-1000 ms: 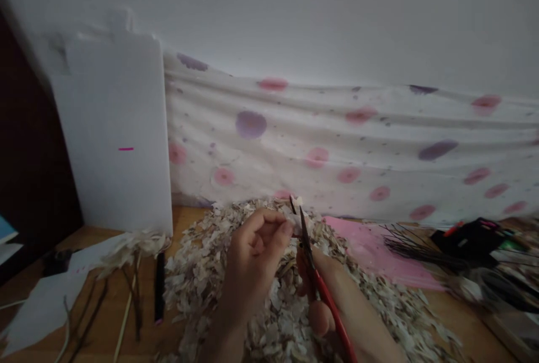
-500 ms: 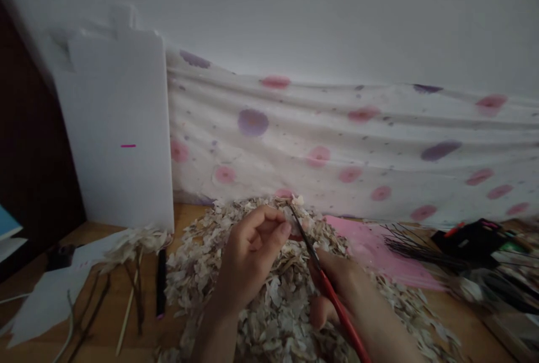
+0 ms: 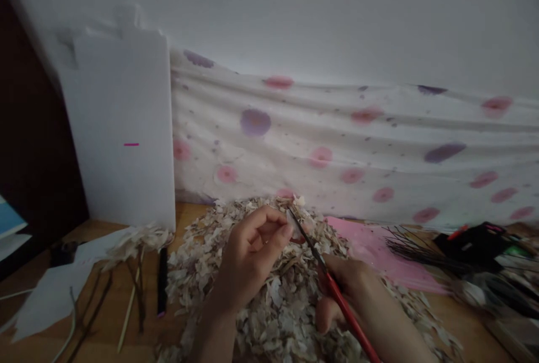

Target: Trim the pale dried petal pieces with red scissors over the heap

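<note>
One flake (image 3: 293,221) pinched above pile (image 3: 261,309)
Left hand (image 3: 248,259) grips it tight at fingertips (image 3: 286,231); right hand (image 3: 349,290) holds red scissors (image 3: 343,307), tips right at flake.

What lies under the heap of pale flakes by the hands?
The heap of pale flakes rests on a wooden tabletop, visible around its edges, with a pink sheet at its right side. Whatever is beneath its middle is covered and cannot be seen.

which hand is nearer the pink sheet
Right. The right hand, gripping a red-handled tool, is just below-left of the pink sheet; the left hand is farther left, over the pale flake pile.
</note>
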Demonstrator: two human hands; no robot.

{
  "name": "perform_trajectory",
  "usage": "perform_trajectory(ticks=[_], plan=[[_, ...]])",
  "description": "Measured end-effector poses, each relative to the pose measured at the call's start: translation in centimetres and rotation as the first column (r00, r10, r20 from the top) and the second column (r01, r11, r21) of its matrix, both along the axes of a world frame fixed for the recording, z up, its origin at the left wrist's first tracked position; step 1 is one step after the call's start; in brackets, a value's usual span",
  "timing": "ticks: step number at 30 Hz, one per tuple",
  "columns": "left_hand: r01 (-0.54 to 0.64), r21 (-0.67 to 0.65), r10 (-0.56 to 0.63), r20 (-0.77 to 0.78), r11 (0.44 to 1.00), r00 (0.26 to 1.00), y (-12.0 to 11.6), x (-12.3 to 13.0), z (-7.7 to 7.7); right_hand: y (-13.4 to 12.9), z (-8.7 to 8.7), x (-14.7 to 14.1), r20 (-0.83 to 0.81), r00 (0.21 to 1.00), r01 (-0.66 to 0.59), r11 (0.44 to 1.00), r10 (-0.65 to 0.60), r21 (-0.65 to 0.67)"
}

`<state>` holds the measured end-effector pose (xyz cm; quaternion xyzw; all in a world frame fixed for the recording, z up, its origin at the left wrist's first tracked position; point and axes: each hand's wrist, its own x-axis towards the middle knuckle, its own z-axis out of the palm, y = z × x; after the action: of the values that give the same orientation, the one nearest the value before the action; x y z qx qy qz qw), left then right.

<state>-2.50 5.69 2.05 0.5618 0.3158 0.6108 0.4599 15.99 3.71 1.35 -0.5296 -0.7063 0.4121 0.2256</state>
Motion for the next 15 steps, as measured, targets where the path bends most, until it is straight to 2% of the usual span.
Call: perform_trajectory(ticks=[4,10,15], plan=[[0.002,-0.001,-0.002,0.042,1.000,0.999,-0.03,0.09,0.07,0.19,0.14,0.20,0.077,0.997,0.000,0.998,-0.005,0.060],[0.099,0.028,-0.100,0.043,0.995,0.994,0.16,-0.15,0.13,0.77,-0.07,0.56,0.015,1.000,-0.009,0.998,0.009,0.060],[0.138,0.028,-0.139,0.056,0.990,0.989,0.05,-0.39,-0.06,0.72,0.19,0.58,0.055,0.997,-0.069,0.987,0.061,0.142]])
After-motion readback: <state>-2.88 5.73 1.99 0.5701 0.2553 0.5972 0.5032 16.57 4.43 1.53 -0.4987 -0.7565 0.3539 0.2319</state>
